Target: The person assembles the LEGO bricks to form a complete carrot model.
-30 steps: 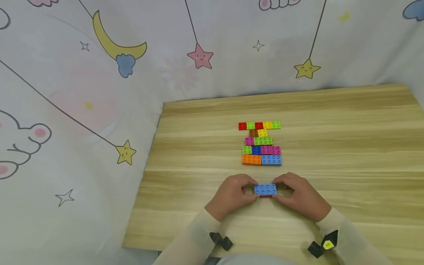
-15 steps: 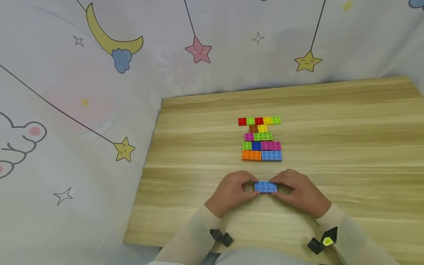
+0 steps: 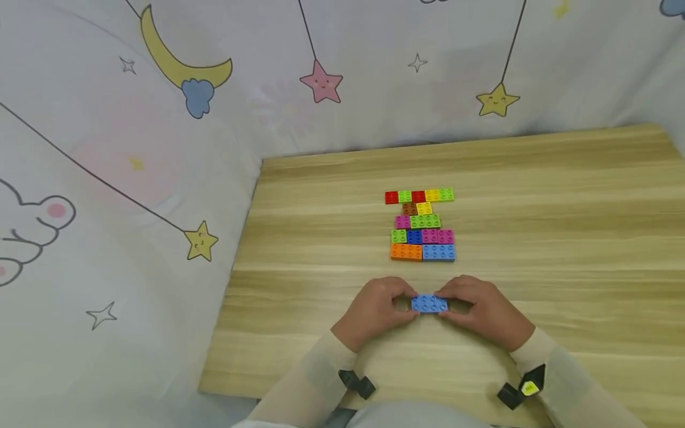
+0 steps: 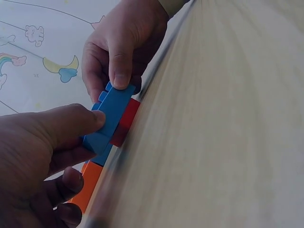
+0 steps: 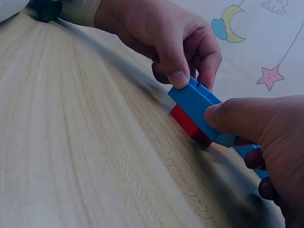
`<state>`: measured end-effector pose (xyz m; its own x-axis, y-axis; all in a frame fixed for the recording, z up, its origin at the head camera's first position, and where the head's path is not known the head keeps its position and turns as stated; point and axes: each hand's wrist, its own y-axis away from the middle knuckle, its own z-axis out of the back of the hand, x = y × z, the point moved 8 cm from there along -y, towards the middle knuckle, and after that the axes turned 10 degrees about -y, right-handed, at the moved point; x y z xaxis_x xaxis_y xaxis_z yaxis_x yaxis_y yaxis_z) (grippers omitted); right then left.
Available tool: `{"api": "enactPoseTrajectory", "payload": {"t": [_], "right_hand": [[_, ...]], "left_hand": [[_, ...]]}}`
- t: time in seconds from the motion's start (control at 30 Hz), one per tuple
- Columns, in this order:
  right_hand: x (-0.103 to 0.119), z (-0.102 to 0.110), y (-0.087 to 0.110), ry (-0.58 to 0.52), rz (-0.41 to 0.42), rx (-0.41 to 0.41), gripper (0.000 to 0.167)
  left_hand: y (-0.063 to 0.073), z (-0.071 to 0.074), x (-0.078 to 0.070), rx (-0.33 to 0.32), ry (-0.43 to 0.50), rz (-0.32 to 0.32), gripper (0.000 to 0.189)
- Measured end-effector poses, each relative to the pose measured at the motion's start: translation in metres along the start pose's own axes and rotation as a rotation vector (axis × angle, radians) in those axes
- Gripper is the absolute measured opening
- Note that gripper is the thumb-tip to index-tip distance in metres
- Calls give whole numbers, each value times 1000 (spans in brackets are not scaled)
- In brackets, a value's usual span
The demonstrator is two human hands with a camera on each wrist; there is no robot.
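Note:
My left hand (image 3: pixel 374 312) and right hand (image 3: pixel 489 312) hold a light blue brick (image 3: pixel 429 304) from its two ends, each pinching it between thumb and fingers. In both wrist views, a smaller red brick (image 4: pixel 126 123) sits directly beneath the blue one, close to the wooden tabletop. The blue brick (image 5: pixel 199 109) overhangs the red brick (image 5: pixel 187 122) at its ends in the right wrist view. From above, the blue brick hides the red one.
Behind the hands lie several flat rows of coloured bricks, the nearest row being an orange brick (image 3: pixel 407 252) beside another blue brick (image 3: pixel 439 252). Further back is a red, green and yellow row (image 3: pixel 419 196). The wooden table (image 3: pixel 562 238) meets a patterned cloth (image 3: pixel 374 119).
The red edge seen below the blue brick one second ago is now hidden in the head view. Both hands keep their grip. The head view has tilted slightly downward.

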<state>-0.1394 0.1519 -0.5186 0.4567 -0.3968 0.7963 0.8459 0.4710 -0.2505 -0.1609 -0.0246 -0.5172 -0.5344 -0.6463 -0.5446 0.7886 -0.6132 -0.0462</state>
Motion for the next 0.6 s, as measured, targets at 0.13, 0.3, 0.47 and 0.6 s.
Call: {"api": "enactPoseTrajectory", "payload": {"t": [0.13, 0.3, 0.47, 0.6], "right_hand": [[-3, 1, 0, 8, -18, -18, 35], [-5, 1, -1, 18, 0, -40, 36], [-7, 2, 0, 18, -3, -54, 40], [-14, 15, 1, -9, -41, -132, 44]], "left_hand": [[-1, -2, 3, -1, 19, 10, 23], [-2, -3, 8, -15, 23, 40, 23], [-3, -2, 9, -41, -1, 31, 28], [-3, 7, 13, -102, 41, 46, 36]]}}
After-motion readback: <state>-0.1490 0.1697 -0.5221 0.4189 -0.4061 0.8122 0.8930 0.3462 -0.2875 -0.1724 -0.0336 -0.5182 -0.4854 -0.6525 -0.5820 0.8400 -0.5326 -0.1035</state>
